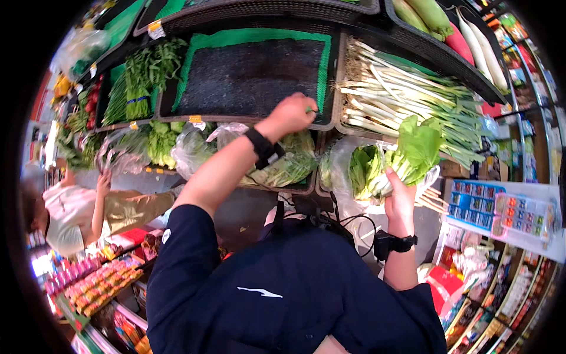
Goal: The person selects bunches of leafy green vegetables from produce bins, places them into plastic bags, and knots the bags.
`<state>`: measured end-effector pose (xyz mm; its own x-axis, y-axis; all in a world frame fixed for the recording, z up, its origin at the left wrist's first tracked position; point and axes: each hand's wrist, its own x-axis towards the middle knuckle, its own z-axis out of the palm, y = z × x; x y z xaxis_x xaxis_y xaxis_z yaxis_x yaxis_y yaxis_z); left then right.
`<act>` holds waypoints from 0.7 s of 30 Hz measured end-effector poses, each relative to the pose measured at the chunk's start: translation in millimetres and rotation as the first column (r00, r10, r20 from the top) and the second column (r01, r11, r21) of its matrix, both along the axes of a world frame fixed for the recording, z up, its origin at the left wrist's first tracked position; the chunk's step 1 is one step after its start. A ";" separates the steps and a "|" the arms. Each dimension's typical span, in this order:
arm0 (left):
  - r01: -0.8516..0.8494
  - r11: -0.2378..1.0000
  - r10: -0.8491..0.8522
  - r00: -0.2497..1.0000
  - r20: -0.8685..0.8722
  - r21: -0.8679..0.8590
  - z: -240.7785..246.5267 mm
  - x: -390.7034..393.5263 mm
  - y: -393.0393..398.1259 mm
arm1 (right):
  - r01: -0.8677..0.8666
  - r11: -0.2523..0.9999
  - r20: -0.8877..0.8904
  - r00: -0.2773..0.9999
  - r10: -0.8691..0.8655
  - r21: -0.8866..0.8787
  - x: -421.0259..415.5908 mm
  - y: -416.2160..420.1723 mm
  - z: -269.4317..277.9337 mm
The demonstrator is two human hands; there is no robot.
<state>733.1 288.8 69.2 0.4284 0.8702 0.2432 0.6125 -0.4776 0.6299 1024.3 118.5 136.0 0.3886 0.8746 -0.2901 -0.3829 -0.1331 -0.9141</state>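
My right hand (400, 194) grips the pale stalks of a bunch of leafy greens (418, 148), its broad leaves fanned out above the thumb. Beside that bunch, more greens (365, 170) sit in a clear plastic bag. My left hand (294, 110) is over the front right corner of a black crate (247, 118) lined with a dark, green-edged mat (252, 75). Its fingers are closed around a small green scrap (311, 109), probably a bit of leaf. Spring onions (380, 93) fill the crate on the right, roots pointing left.
Bagged vegetables (194, 148) lie along the lower row. Tied greens (138, 95) are in the left crate. White radishes (484, 51) lie in the raised crate at upper right. Dark cables (360, 217) hang by my waist. A person (75, 208) stands at left near shelves of packaged goods (104, 283).
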 end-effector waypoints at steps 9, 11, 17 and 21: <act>0.034 0.987 -0.064 0.981 -0.184 -0.158 -51.6 11.8 53.8 | 0.257 0.966 0.098 0.963 -0.252 -0.042 12.3 -58.2 -4.9; 0.092 0.994 -0.104 0.960 -0.258 -0.059 -65.5 11.1 63.3 | 0.268 0.961 0.088 0.961 -0.262 -0.061 14.8 -65.9 -7.9; 0.131 0.991 -0.117 0.924 -0.364 0.014 -60.4 24.1 64.2 | 0.281 0.956 0.100 0.957 -0.272 -0.080 31.6 -72.3 -7.4; 0.005 0.998 0.011 0.973 -0.229 0.067 -61.7 7.9 61.6 | 0.239 0.969 0.097 0.968 -0.232 -0.069 48.6 -65.9 -5.1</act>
